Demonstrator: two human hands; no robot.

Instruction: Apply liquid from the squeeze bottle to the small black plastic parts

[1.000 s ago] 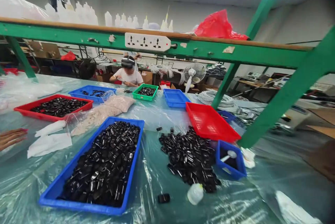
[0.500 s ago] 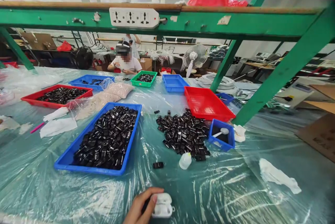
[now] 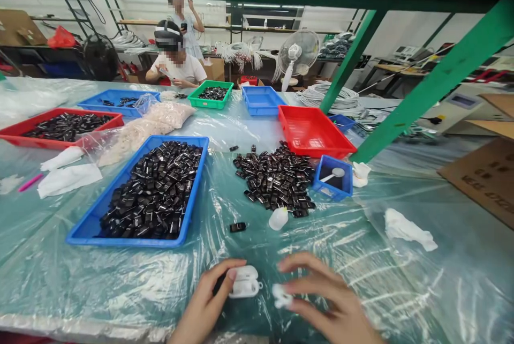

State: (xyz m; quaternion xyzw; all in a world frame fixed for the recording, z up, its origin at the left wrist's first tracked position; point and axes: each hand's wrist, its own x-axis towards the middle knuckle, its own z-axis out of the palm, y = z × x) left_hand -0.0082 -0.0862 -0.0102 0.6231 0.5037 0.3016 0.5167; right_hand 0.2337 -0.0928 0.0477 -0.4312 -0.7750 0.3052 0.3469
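Observation:
My left hand (image 3: pixel 214 293) pinches a white earbud case (image 3: pixel 246 282) just above the plastic-covered table. Its lid seems to be up, and a small loop sticks out on its right side. Just to the right, my right hand (image 3: pixel 321 293) grips a small white piece (image 3: pixel 281 296) that looks like earbuds, blurred by motion, between thumb and fingers. Beyond the hands lie a single black part (image 3: pixel 237 227) and a small white bottle (image 3: pixel 278 219). A heap of glossy black parts (image 3: pixel 277 178) spreads behind the bottle.
A blue tray (image 3: pixel 72 238) full of black parts stands left. A blue box (image 3: pixel 345 191) with a white spoon and a red tray (image 3: pixel 317 143) are at right. A green frame (image 3: pixel 433 81) crosses above. A seated person (image 3: pixel 182 68) works across the table.
My right hand has come into view from the lower right with the small white piece. My left hand still holds the case. The view has tilted down.

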